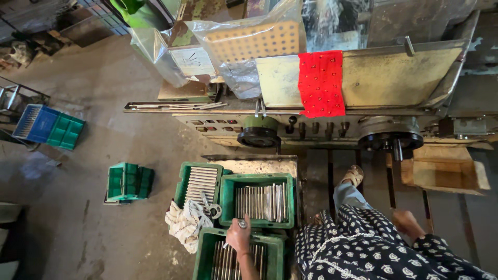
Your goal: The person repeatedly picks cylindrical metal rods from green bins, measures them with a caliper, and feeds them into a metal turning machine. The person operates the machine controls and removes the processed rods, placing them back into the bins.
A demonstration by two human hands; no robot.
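Gripping a slim metal rod, L hand is closed in a fist round it, fingers curled, knuckles up; rod's rounded end pokes out top of fist, its lower end shows just left of the hand. L forearm comes up from bottom edge of frame, wrist roughly straight, hand over the far rim of the near green crate.

Landmark = near green crate, bottom centre, w/ a row of metal rods lying lengthwise inside. Rod in hand sits right at crate's far edge, above the others.

R hand well right of crate, past the person's lap in dark dotted fabric. It hangs low w/ back of hand to camera; fingers not visible, can't tell if open or closed, nothing seen in it. R arm bent, sleeve at lower right.

Just beyond crate: second green crate also full of rods, side by side. Beyond-left of crate: third green tray w/ rods, tilted. Checked cloth bunched just left of crate's far corner. Farther left on floor: green box stack, and blue-green crates further out. Well beyond crate: machine bench w/ red cloth draped over it and two black handwheels on front. Sandalled foot right-beyond crate on boards.
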